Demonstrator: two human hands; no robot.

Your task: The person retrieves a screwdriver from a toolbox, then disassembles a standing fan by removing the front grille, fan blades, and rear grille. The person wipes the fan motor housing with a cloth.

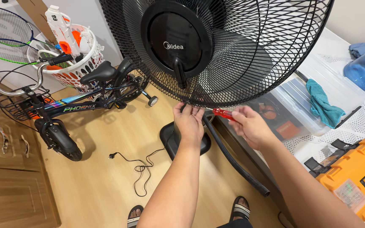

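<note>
- Gripping the bottom rim of the fan grille (233, 55), the left hand (189, 122) has its fingers curled together on the wire edge; what sits under the fingertips is hidden.
- Right hand (252, 126), just right of the grille's lowest point, pinches a red-handled screwdriver (224, 113) between thumb and fingers; the tip points left toward the rim, and its contact point is too small to make out.
- Grille is cut off at the top and right edges of the view; dark hub at its centre.
- Fan base (167, 139) lies on the floor below the grille, mostly covered by the left hand and forearm.
- Black cord with plug (140, 166) lies loose on the floor, left of the base.
- Black hose (237, 162) runs down and right from under the grille.
- Bicycle (64, 105) stands left of the grille; orange toolbox (355, 177) lower right, partly cut off.
</note>
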